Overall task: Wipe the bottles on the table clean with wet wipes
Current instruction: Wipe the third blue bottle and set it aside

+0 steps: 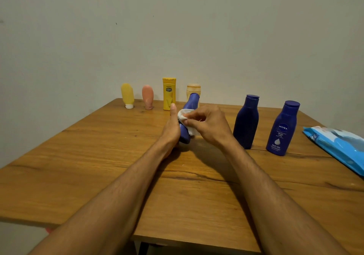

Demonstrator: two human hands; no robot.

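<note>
Left hand (171, 128) grips tilted blue bottle (190, 105), fingers hidden behind it. Right hand (208, 124) pinches wipe (184, 118) against it. Wipes pack (338, 146) cut off right.

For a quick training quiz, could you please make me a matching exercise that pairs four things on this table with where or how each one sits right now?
Things:
1. wet wipe
2. wipes pack
3. yellow tube
4. Nivea bottle

States:
A. stands cap down near the wall
B. lies flat on the right side of the table
C. stands upright, label facing the camera
D. pinched by the right hand against the tilted blue bottle

Pairs: 1-D, 2-B, 3-A, 4-C.
</note>
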